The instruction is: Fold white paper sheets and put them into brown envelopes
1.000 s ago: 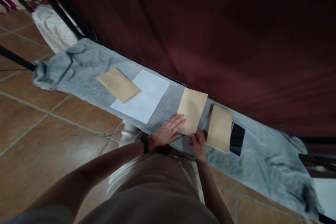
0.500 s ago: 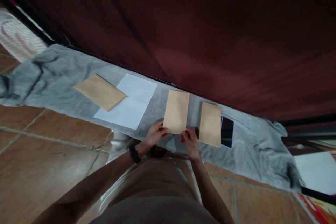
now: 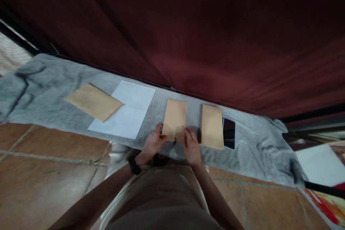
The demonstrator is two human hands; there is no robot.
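A tan paper envelope point(image 3: 175, 116) lies in front of me on the grey cloth point(image 3: 250, 143), roughly lengthwise away from my body. At its lower left corner, my left hand point(image 3: 154, 142) grips the edge between thumb and fingers. My right hand point(image 3: 192, 146) has its curled fingers at the lower right edge; its fingertips are partly hidden. Just right of that hand sits a stack of similar envelopes point(image 3: 212, 125), its edge beside a dark-screened phone point(image 3: 229, 133). To the left, another envelope point(image 3: 93, 102) rests slantwise over a white sheet of paper point(image 3: 132, 115) with a crease.
A dark red curtain-like surface point(image 3: 188, 43) rises along the far edge of the cloth. Tiled floor point(image 3: 54, 172) shows on the near side. Low on the right are a white sheet point(image 3: 320, 163) and a colourful printed item point(image 3: 323, 201).
The envelope between my hands has come down closer to the cloth and looks narrower. My fingers have shifted at its lower corners. The whole view has moved slightly.
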